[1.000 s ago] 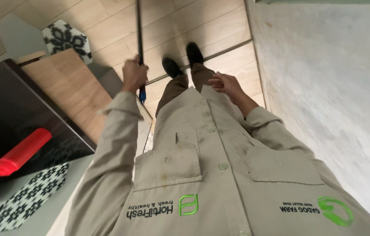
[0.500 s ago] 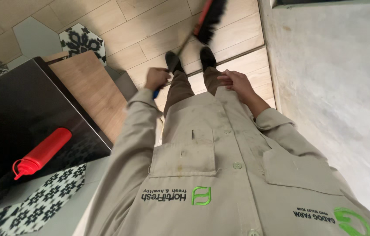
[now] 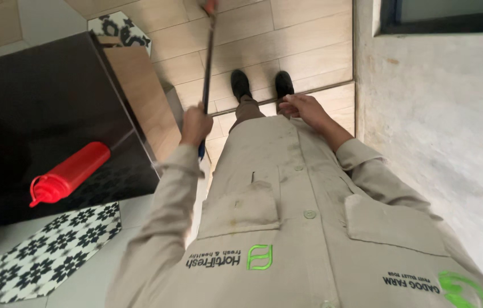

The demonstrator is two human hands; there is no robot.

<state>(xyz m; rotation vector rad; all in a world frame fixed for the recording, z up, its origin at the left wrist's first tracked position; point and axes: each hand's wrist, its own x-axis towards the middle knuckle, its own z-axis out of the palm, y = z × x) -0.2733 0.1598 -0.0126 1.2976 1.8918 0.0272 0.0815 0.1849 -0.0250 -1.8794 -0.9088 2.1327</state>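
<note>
The left hand [image 3: 196, 125] is closing its grip fully around a long dark broom handle [image 3: 209, 63], which is running up and away over the wooden floor [image 3: 304, 40] toward the top edge of the view, just left of the black shoes [image 3: 261, 84]. The right hand [image 3: 303, 107] is resting loosely open against the front of the beige work shirt [image 3: 287, 188], gripping nothing. On the dark counter [image 3: 41, 108] to the left, a red squeeze bottle [image 3: 69, 173] is lying on its side near the front edge, beside a patterned tile [image 3: 47, 256].
</note>
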